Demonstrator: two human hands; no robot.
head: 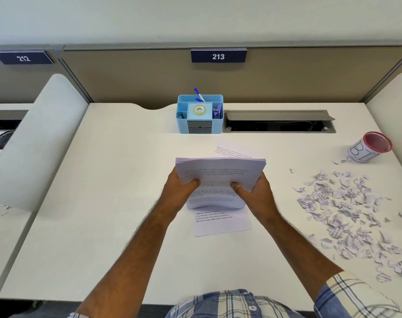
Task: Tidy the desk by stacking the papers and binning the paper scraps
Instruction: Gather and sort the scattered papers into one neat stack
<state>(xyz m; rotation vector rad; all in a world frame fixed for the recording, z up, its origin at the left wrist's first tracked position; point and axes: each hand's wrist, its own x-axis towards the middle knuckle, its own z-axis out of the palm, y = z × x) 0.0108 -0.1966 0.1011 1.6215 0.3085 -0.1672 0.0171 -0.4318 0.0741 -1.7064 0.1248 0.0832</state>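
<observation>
Papers (220,173) in curled fingers (191,183) of both hands

A stack of printed papers (220,177) is held up at centre, tilted. Single printed sheets lie flat under it at 6 (220,222) and 12 o'clock (235,150). Torn paper scraps (346,210) litter the tabletop at 3 o'clock, near a red-rimmed paper-wrapped bin (368,149).

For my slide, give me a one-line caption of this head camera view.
Both hands, left and right, grip a paper stack above the desk, scraps beside a tipped cup.
</observation>
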